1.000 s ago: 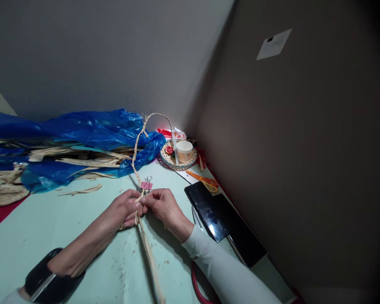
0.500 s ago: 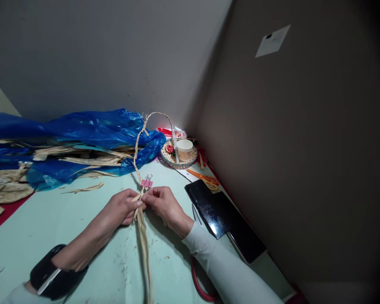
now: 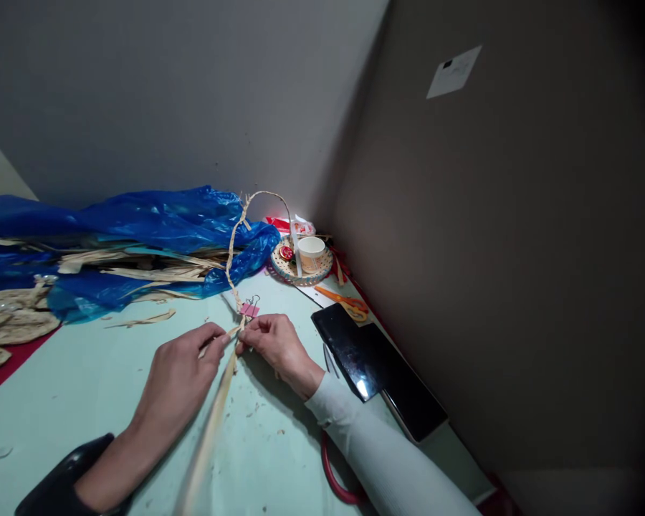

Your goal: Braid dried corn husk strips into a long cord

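Note:
A thin braid of dried straw-coloured strips arches up from the table and bends over toward a basket. Clipped near its lower end is a pink binder clip. Just below the clip, my left hand pinches one strip and draws it out to the left. My right hand is closed on the braid's lower end, its fingertips pressed together. From between the hands a long loose strip runs down toward me, blurred at its near end.
Behind on the left, a blue plastic bag holds more dried strips. A round woven basket carries a paper cup. Orange scissors and two dark flat devices lie right. A red curved handle shows below my right sleeve.
My left hand has moved left, away from the right, pulling a strip taut. The long hanging strip has swung to the left. My right hand stays nearly in place.

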{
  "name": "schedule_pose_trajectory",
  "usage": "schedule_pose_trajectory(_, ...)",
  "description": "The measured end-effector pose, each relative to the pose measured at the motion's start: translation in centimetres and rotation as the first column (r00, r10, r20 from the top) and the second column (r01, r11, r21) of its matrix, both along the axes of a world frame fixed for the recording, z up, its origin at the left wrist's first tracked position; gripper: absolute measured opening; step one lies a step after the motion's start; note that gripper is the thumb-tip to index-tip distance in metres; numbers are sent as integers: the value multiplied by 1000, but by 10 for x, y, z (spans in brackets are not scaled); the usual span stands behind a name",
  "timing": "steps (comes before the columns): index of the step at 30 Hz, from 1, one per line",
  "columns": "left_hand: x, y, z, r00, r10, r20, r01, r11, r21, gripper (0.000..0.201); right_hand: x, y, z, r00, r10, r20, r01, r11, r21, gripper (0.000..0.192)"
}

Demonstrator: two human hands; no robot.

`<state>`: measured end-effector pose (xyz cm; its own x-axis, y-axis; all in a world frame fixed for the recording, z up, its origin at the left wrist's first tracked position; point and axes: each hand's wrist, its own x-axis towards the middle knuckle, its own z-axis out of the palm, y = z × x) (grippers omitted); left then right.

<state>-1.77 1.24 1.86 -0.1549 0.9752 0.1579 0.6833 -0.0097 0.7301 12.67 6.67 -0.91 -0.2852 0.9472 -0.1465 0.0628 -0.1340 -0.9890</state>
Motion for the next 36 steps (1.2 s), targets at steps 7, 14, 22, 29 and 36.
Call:
schedule_pose_trajectory(7, 27, -21, -20, 801, -140, -582, 188, 982, 21, 33, 3, -4, 13, 995, 6, -99, -14, 997, -80, 12)
schedule_pose_trajectory(14, 17, -16, -16, 859, -202, -470, 218, 976, -21, 27, 7, -5, 12, 981, 47, -190, -74, 987, -142, 11)
schedule_pose_trajectory(22, -8, 20, -7, 931, -65, 360, 148, 967, -208, 27, 8, 0, 6, 988, 29, -155, -49, 991, -127, 19)
schedule_pose_trajectory(29, -9, 42, -17, 788, -71, 611, 379, 838, -392, 37, 10, 4, 5, 995, 32, 98, -32, 999, -3, 6)
schedule_pose_trajectory(36, -2, 35, -16, 770, -46, 636, 360, 855, -374, 25, 17, -3, 24, 916, 37, 400, -122, 974, 190, 16)
